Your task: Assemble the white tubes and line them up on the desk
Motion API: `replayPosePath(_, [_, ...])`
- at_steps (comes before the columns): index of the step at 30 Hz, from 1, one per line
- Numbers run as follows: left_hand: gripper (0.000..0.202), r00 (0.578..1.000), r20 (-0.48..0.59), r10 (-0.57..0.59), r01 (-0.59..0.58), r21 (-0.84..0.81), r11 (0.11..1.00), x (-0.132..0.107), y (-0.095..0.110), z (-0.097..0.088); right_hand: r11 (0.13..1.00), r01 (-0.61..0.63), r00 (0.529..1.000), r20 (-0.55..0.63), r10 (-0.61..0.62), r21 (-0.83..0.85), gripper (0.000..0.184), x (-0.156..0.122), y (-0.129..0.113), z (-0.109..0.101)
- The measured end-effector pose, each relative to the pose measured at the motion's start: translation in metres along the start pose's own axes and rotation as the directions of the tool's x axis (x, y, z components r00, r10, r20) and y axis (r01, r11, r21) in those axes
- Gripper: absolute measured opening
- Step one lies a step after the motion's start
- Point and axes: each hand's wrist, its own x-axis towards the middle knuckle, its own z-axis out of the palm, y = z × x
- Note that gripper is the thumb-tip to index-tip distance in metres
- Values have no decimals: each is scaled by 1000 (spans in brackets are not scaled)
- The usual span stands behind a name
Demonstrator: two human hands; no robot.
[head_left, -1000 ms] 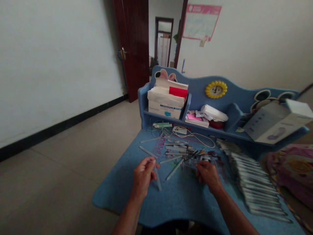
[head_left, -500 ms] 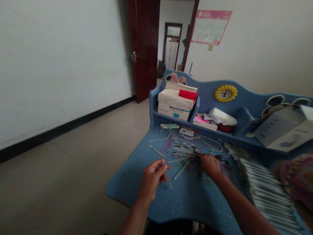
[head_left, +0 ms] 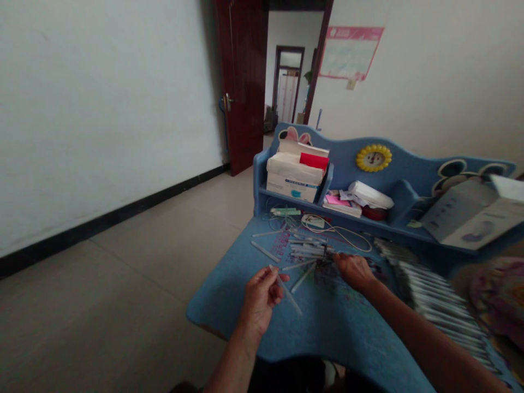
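Observation:
In my left hand, thumb and fingers pinch a clear, thin pen barrel near its upper end; the barrel slants down to the right above the desk. My right hand is at the right end of a heap of pale, slim pen parts. Its fingers are closed together beside small dark pieces, and whatever they grip is hidden. Between the hands, a loose clear tube lies on the blue desk. Another tube rests farther left.
Rows of whitish pens cover the right side of the desk. A looped cord lies behind the heap. At the back, the blue shelf holds a paper-filled box, a white carton and a yellow flower clock.
The barrel in my left hand has swung so its lower end points farther right. My right hand remains at the heap's right end. The camera view has shifted slightly.

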Motion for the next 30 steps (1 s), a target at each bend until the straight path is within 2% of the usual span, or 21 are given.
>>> replayPosePath(5, [14, 997, -75, -14, 2, -161, 987, -1, 2, 4, 996, 82, 979, -192, -72, 45, 23, -37, -28, -32])
replayPosePath(7, [10, 996, -91, -19, 0, -200, 980, -2, 1, 5, 987, 135, 970, -213, -114, 84, 22, -53, -40, -42])
replayPosePath(11, [8, 996, -86, -2, -19, -243, 970, -3, -1, 8, 966, 222, 966, -166, -199, 134, 18, -76, -50, -55])
replayPosePath(15, [10, 996, -82, 32, -52, -247, 968, -5, -3, 11, 959, 238, 964, -155, -214, 156, 18, -87, -50, -59])
replayPosePath(30, [17, 992, -110, 68, -87, -188, 978, -7, -13, 19, 972, 196, 980, 4, -198, 126, 19, -90, -51, -72])
